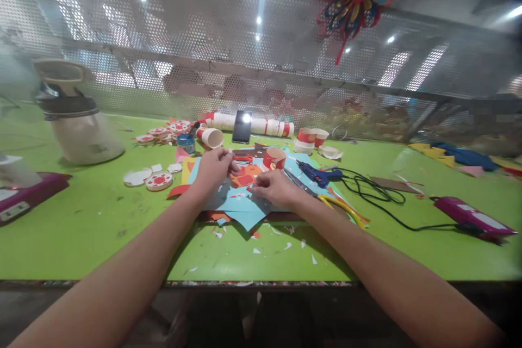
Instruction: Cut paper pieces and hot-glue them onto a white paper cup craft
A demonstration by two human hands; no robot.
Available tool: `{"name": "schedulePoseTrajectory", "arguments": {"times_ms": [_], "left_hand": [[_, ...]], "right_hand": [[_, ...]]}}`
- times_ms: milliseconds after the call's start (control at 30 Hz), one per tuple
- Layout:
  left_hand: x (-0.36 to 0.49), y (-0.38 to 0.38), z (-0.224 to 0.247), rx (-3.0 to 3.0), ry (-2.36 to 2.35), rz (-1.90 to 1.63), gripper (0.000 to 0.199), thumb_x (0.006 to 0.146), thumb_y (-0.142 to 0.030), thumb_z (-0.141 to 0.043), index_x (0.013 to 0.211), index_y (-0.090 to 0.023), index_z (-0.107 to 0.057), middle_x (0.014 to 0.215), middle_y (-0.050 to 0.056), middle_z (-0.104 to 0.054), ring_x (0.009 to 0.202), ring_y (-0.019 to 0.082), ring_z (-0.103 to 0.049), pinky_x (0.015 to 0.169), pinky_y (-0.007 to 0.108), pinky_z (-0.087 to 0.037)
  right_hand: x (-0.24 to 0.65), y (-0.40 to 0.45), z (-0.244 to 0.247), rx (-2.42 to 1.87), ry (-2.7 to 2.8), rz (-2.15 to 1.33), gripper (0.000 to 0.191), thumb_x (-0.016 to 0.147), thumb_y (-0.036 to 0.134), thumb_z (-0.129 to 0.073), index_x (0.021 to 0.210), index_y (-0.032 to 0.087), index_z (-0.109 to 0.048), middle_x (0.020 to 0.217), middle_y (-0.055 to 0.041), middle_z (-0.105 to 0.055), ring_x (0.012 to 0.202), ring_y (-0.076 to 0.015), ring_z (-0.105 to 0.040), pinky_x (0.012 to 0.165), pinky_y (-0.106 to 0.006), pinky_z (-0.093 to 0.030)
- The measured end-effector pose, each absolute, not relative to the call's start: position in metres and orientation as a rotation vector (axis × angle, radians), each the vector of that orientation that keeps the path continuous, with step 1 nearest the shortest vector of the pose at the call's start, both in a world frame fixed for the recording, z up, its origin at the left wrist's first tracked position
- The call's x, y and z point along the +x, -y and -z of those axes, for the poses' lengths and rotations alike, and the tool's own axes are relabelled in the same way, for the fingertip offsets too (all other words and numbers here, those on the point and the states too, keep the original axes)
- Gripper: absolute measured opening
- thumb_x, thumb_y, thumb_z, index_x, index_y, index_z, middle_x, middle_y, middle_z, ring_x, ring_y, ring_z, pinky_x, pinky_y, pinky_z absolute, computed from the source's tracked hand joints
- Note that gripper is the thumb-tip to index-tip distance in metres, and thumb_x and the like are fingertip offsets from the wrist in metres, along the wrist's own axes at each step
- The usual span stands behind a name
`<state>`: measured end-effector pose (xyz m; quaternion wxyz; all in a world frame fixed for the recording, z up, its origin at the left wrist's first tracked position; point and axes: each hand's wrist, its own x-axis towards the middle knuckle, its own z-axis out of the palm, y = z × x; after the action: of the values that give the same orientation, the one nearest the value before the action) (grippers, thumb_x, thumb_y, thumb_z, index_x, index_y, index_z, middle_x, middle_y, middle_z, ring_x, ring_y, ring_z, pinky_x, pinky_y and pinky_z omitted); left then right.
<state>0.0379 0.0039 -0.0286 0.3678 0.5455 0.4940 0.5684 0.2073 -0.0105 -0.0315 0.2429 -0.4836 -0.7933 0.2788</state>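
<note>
My left hand [216,167] is over the left part of a pile of light blue paper [248,217], fingers curled together beside a red-handled tool [243,159]. Close to it lies an orange piece of paper [246,179] with small scraps around. My right hand [275,186] has thumb and fingertips pinched just right of the orange piece. Whatever either hand pinches is too small to make out. Behind the right hand stands a red and white paper cup [273,159]. Scissors with yellow handles [342,205] lie partly behind my right wrist.
To the right are a blue glue gun [320,175] with a black cable and a purple power strip [473,215]. At left stand a spray bottle [81,125] and decorated white discs [159,181]. Behind lie a phone [242,128], a blue jar [186,143] and a white tube [224,121].
</note>
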Motion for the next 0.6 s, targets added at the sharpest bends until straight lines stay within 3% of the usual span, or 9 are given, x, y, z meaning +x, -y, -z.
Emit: {"name": "schedulePoseTrajectory", "arguments": {"times_ms": [233, 400, 600], "left_hand": [[0.050, 0.008, 0.028, 1.434, -1.129, -1.273, 0.016, 0.076, -0.026, -0.059, 0.066, -0.014, -0.057, 0.053, 0.002, -0.065, 0.043, 0.010, -0.051, 0.048, 0.022, -0.039], [0.059, 0.015, 0.027, 1.385, -1.003, -1.123, 0.020, 0.073, -0.032, -0.064, 0.071, -0.013, -0.060, 0.065, 0.006, -0.068, 0.058, 0.014, -0.060, 0.053, 0.024, -0.043], [0.058, 0.015, 0.030, 1.314, -0.884, -1.118, 0.022, 0.073, -0.036, -0.069, 0.077, -0.014, -0.068, 0.074, 0.006, -0.068, 0.069, 0.014, -0.060, 0.062, 0.023, -0.043]], "right_hand": [[0.221, 0.008, 0.025, -1.173, 1.779, -1.110, 0.010, 0.071, 0.023, -0.066, 0.070, 0.013, -0.066, 0.052, 0.0032, -0.057, 0.044, -0.0072, -0.045, 0.044, -0.021, -0.037], [0.222, 0.007, 0.021, -1.031, 1.616, -1.140, 0.015, 0.068, 0.024, -0.068, 0.078, 0.013, -0.070, 0.056, 0.0027, -0.061, 0.049, -0.0074, -0.049, 0.052, -0.023, -0.040], [0.221, 0.006, 0.025, -0.966, 1.538, -1.057, 0.016, 0.067, 0.027, -0.068, 0.076, 0.014, -0.069, 0.062, 0.0012, -0.062, 0.052, -0.0087, -0.050, 0.055, -0.025, -0.041]]}}
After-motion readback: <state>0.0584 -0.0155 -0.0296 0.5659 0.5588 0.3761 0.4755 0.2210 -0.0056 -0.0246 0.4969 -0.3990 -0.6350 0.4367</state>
